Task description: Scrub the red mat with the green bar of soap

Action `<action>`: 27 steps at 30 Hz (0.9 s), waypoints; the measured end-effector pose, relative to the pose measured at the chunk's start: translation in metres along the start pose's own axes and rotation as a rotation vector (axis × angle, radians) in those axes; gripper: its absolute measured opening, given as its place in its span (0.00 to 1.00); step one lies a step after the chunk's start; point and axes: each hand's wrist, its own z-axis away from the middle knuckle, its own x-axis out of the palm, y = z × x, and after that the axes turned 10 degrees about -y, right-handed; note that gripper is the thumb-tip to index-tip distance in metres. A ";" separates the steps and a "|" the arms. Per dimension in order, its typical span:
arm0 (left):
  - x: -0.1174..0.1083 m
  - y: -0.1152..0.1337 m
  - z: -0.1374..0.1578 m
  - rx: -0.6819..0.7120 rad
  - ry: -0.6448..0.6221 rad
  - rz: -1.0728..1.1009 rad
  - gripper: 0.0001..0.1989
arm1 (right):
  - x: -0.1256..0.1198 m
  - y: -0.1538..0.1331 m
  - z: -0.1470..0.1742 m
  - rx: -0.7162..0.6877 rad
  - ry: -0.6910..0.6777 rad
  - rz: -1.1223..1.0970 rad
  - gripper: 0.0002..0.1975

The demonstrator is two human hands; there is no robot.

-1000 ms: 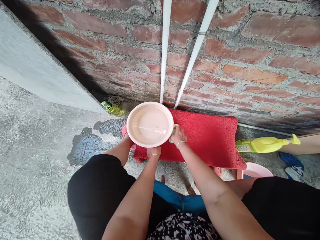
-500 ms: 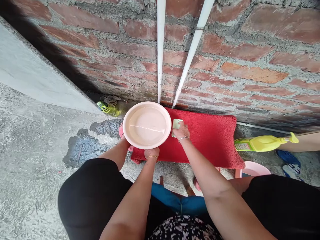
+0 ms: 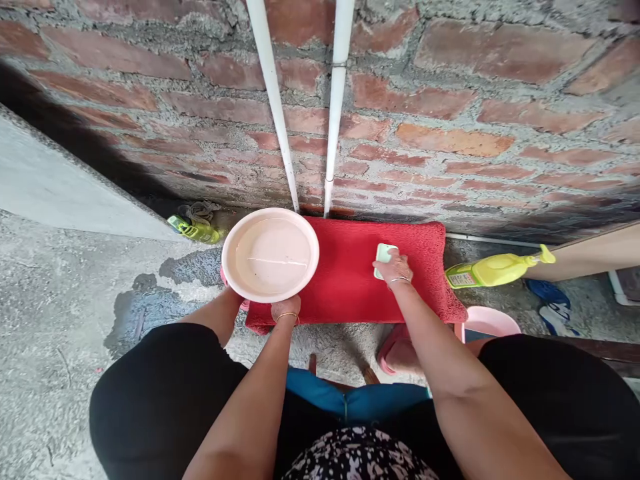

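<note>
A pale pink basin with clear water in it stands over the left end of a low surface covered by a red cloth. My left hand is at the basin's near side, closed on it below the rim; most of its fingers are hidden. Over the right part of the cloth, my right hand grips a pale green phone, with its thumb and fingers at the edges. I cannot tell whether the phone rests on the cloth.
A yellow pump bottle is at the cloth's right end, with a pink tub below. A green bottle lies left of the basin. Two white pipes run down the brick wall behind. Wet concrete shows at left.
My right hand has carried the phone to the right, away from the basin. My left hand and the basin keep their place on the cloth; the view has turned a little to the right.
</note>
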 end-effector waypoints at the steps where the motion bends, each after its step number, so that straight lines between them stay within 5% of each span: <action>1: 0.000 0.000 0.000 -0.011 0.007 0.006 0.25 | -0.008 0.020 -0.004 0.051 0.009 -0.016 0.34; 5: 0.000 0.000 0.001 -0.043 0.021 0.002 0.25 | -0.035 0.084 -0.011 0.231 0.049 -0.047 0.33; 8: 0.000 0.001 0.001 -0.054 0.031 -0.016 0.25 | -0.038 0.097 -0.002 0.242 0.073 -0.034 0.33; 16: 0.010 0.003 0.025 0.014 0.073 -0.101 0.24 | 0.042 0.010 0.070 -0.355 -0.048 0.218 0.29; 19: 0.017 0.002 0.041 0.087 0.122 -0.184 0.25 | 0.057 -0.006 0.083 -0.424 -0.057 0.261 0.28; 22: 0.020 -0.001 0.049 0.131 0.157 -0.311 0.26 | 0.049 0.014 0.075 -0.336 -0.040 0.246 0.28; 27: 0.022 -0.007 0.042 0.054 0.178 -0.273 0.26 | 0.011 0.094 0.047 -0.005 -0.013 0.135 0.29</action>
